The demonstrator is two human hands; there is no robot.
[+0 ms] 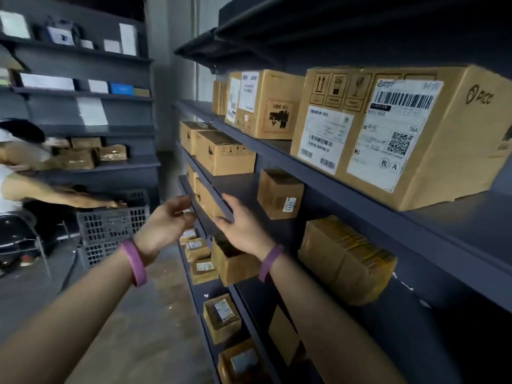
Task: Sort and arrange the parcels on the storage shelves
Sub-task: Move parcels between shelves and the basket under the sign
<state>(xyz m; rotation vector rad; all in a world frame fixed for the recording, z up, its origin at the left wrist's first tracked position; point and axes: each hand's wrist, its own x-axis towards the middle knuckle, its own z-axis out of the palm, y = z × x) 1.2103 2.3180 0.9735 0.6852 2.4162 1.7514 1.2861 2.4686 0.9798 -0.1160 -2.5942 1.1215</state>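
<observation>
Dark grey storage shelves (318, 173) run along my right, loaded with cardboard parcels. A big labelled box (393, 134) sits on the upper shelf beside a medium box (263, 103). One shelf lower stand a small box tagged 0215 (279, 194) and a taped bundle (346, 259). My left hand (166, 223) and my right hand (241, 225) are both raised in front of the shelf edge, palms facing each other, fingers relaxed, holding nothing. Under my right wrist is an open-topped box (235, 264). Each wrist wears a purple band.
Small parcels (201, 259) lie on the lower shelves. A grey plastic crate (110, 225) stands on the floor to the left. Another person (25, 173) bends over it near more shelves (83, 92) on the back wall. The concrete floor (133, 314) lies below my arms.
</observation>
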